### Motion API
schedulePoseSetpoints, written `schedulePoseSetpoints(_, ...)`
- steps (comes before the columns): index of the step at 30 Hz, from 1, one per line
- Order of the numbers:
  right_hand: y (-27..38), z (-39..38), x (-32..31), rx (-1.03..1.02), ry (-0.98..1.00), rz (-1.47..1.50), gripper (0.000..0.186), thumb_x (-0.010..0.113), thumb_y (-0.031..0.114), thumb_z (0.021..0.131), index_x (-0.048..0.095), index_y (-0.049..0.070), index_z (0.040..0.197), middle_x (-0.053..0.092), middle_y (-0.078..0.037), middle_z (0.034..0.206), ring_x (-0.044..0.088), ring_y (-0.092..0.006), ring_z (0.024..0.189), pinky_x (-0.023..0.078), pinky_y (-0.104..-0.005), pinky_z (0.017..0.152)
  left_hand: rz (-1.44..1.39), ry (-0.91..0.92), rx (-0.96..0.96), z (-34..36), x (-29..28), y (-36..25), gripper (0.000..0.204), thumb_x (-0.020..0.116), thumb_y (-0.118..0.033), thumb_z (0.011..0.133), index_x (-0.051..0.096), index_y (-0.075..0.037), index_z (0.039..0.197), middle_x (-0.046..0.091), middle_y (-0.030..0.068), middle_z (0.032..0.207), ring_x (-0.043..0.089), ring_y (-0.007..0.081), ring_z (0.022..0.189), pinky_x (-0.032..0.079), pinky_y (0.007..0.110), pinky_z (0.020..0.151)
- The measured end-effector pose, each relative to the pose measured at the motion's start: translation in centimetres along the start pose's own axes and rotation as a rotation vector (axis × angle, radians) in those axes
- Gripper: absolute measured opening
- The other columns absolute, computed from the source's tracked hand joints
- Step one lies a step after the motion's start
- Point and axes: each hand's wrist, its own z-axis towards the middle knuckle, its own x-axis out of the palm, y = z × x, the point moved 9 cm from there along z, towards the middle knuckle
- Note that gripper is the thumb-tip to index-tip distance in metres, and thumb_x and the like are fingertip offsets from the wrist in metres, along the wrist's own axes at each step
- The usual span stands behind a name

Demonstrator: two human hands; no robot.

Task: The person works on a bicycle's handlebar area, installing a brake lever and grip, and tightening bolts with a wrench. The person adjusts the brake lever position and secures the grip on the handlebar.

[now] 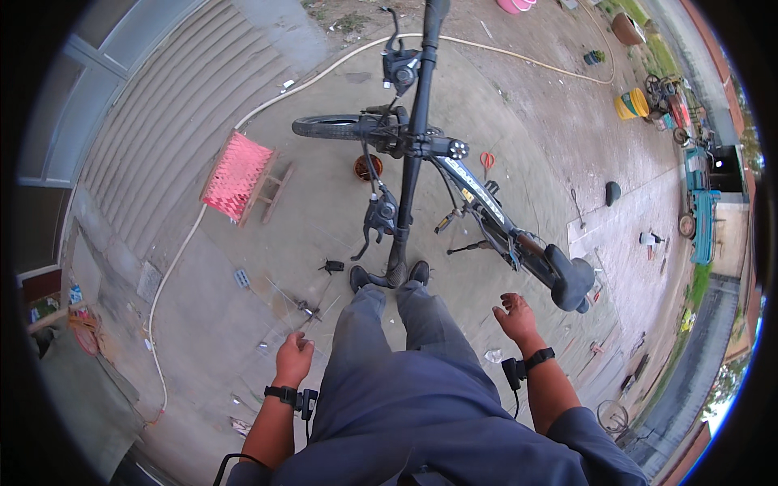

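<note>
My left hand [293,358] hangs beside my left leg with fingers loosely bent and apart, holding nothing. Out past my right leg, my right hand [516,316] is also empty, its fingers half curled and spread. A dark bicycle [478,190] stands before me, its handlebar [415,121] running away from my feet and its saddle [567,277] off to the right, nearest my right hand. Neither hand touches it. On the ground just beyond my left hand lies a wheel hub [307,309] with loose thin spokes around it. A small black part [331,266] lies near my left shoe.
A stool with a red woven seat [237,178] stands at left, inside the curve of a pale hose [180,271]. Beyond the handlebar sits a round container [368,168]. Red-handled scissors [487,159] lie past the frame. A yellow bucket [631,104] stands far right.
</note>
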Motion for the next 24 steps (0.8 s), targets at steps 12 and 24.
schedulePoseSetpoints(12, -7.6, -3.1, 2.3, 0.125, 0.082, 0.185, 0.048, 0.073, 0.032, 0.087, 0.064, 0.001, 0.123, 0.074, -0.017, 0.107, 0.072, -0.0307, 0.098, 0.057, -0.0396, 0.089, 0.076, -0.006, 0.068, -2.3, 1.6, -4.5, 0.047, 0.071, -0.025, 0.092, 0.062, 0.004, 0.127, 0.075, 0.0206, 0.107, 0.073, 0.0301, 0.099, 0.057, 0.039, 0.088)
schedulePoseSetpoints(24, -19.9, -8.0, 3.4, 0.288, 0.042, 0.406, 0.049, 0.071, 0.033, 0.088, 0.065, 0.000, 0.123, 0.075, -0.019, 0.104, 0.072, -0.0330, 0.098, 0.056, -0.0404, 0.088, 0.236, 0.061, 0.186, -4.2, 7.0, -12.4, 0.045, 0.069, -0.024, 0.092, 0.061, 0.003, 0.128, 0.075, 0.0210, 0.110, 0.073, 0.0310, 0.102, 0.056, 0.039, 0.090)
